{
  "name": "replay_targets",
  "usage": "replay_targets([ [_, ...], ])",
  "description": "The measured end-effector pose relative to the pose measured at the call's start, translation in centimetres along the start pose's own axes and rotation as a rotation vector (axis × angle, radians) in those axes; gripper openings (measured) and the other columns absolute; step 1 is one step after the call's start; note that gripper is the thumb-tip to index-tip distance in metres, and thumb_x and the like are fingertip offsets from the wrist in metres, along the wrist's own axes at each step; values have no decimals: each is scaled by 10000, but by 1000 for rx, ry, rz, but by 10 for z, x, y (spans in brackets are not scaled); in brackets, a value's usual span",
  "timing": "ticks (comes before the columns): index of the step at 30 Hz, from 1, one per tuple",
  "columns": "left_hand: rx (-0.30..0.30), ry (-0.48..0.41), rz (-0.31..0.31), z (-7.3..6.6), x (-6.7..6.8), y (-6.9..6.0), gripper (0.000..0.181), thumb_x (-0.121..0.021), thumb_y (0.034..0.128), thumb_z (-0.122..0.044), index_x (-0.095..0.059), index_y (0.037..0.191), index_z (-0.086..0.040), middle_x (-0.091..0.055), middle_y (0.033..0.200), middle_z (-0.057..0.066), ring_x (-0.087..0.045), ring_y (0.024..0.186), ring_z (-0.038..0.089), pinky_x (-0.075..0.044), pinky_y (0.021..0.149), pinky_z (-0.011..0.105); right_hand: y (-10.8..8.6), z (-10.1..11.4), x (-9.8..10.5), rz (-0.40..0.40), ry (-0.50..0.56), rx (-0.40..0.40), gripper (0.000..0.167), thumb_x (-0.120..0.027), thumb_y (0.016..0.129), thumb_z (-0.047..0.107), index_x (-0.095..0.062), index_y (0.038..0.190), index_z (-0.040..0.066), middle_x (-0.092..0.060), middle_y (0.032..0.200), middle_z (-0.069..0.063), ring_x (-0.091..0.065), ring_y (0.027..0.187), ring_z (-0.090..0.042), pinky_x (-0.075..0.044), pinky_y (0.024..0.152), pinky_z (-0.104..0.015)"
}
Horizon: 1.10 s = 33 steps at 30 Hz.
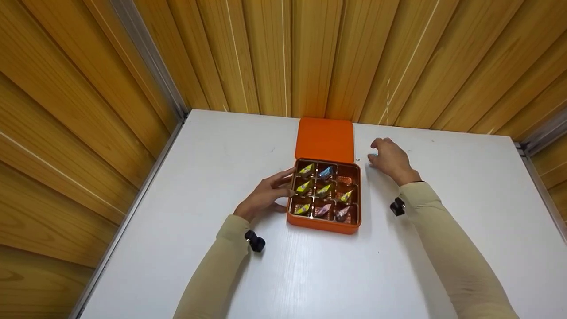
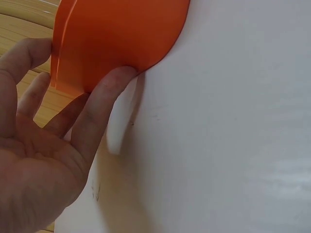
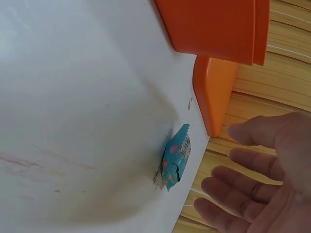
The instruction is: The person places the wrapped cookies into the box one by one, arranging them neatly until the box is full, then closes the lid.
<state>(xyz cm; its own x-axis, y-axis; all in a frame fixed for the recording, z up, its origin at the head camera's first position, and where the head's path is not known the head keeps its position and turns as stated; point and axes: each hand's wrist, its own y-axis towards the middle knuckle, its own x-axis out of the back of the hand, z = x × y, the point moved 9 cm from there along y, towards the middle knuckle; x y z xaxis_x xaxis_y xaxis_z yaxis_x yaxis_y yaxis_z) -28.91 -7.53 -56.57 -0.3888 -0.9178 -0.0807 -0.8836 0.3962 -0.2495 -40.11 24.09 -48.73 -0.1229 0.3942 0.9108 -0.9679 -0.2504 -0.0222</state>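
Observation:
An orange box (image 1: pixel 325 227) with a grid of compartments lies on the table. Yellow, blue and pink wrapped candies (image 1: pixel 325 190) fill its compartments except the far right one, where none shows. My left hand (image 1: pixel 265 195) touches the box's left side with thumb and fingers spread; in the left wrist view, the thumb (image 2: pixel 109 92) lies against the orange wall. Right of the box, my right hand (image 1: pixel 392 159) hovers with loosely bent fingers, holding nothing. Near it a blue wrapped candy (image 3: pixel 177 155) lies on the table, mostly hidden by the hand in the head view.
The orange lid (image 1: pixel 325 139) stretches behind the box, towards the wooden wall (image 1: pixel 310 57). White table surface (image 1: pixel 186 177) surrounds them, with a metal-edged corner at the left. Each sleeve carries a small black camera (image 1: pixel 255 241) at the wrist.

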Motion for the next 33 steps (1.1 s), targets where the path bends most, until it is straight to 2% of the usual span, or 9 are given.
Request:
replay_targets([
  [9,14,-6,-8,1,-1,2,736,-740,969,-94,-495,1598,-388,-511,1584,60,-628,1284,294,-647,738,454,3,-5,1,-62,-78,-42,383,-660,1005,140,-612,1219,-175,-594,1163,-393,-630,1059,-546,-533,882,-660],
  [13,11,5,-8,0,-1,3,738,-740,967,-93,-494,1600,-385,-516,1580,61,-638,1261,313,-647,739,460,4,-8,-2,-63,-82,-60,395,-669,1009,169,-620,1174,-186,-601,1112,-385,-636,1020,-541,-534,856,-660],
  [22,3,25,-6,-1,-2,3,732,-732,977,-92,-488,1604,-381,-509,1589,58,-600,1330,282,-648,752,468,4,-19,-12,-29,-82,-105,478,-736,991,257,-639,1135,-189,-604,1059,-367,-635,974,-523,-533,830,-651],
  [29,26,9,-10,0,-2,2,739,-749,966,-104,-493,1601,-383,-506,1592,62,-618,1292,291,-647,768,466,5,-25,-19,26,-66,-99,359,-721,955,162,-646,1073,-169,-579,1035,-334,-584,935,-453,-514,825,-625],
  [33,17,10,-3,-1,-1,2,734,-743,974,-106,-488,1605,-381,-502,1594,59,-605,1315,289,-646,757,460,4,-25,-22,58,-32,-94,335,-696,930,90,-633,1129,-171,-559,1081,-335,-564,961,-446,-500,875,-620],
])
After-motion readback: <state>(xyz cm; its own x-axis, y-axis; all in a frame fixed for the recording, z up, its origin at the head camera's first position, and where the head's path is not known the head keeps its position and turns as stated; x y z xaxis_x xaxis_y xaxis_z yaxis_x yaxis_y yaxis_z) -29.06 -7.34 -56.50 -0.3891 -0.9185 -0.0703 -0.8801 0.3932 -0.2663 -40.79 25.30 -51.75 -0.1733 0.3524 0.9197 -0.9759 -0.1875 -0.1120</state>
